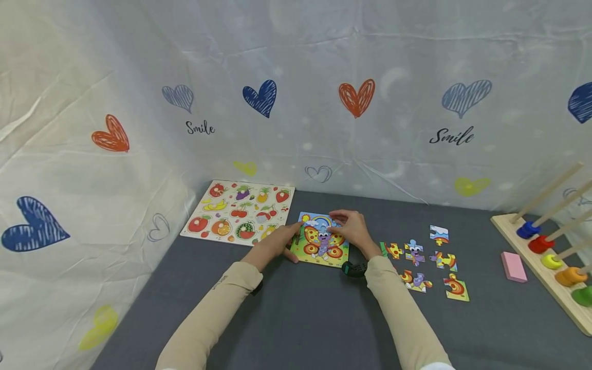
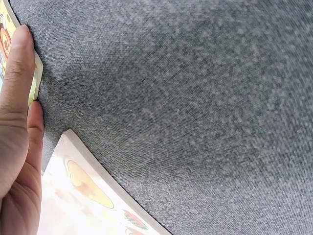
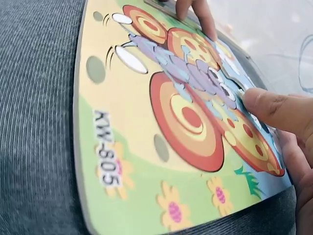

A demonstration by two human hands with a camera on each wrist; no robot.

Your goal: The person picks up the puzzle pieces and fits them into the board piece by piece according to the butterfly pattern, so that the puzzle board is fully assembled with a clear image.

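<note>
A butterfly puzzle board (image 1: 319, 249) lies on the grey cloth in front of me. My left hand (image 1: 291, 241) rests against its left edge, with straight fingers (image 2: 19, 73) along the board's rim (image 2: 35, 78). My right hand (image 1: 339, 223) lies on top of the board. Its thumb (image 3: 274, 107) presses on the purple butterfly picture (image 3: 195, 73) of the board (image 3: 146, 166). More fingertips (image 3: 198, 12) touch the far edge. Several loose puzzle pieces (image 1: 414, 252) lie to the right of my right forearm.
A fruit peg board (image 1: 238, 211) (image 2: 88, 196) lies at the back left, close to my left hand. A pink block (image 1: 513, 266) and a wooden rod rack with coloured rings (image 1: 546, 257) stand at the right. A heart-printed sheet (image 1: 296, 103) walls the table in.
</note>
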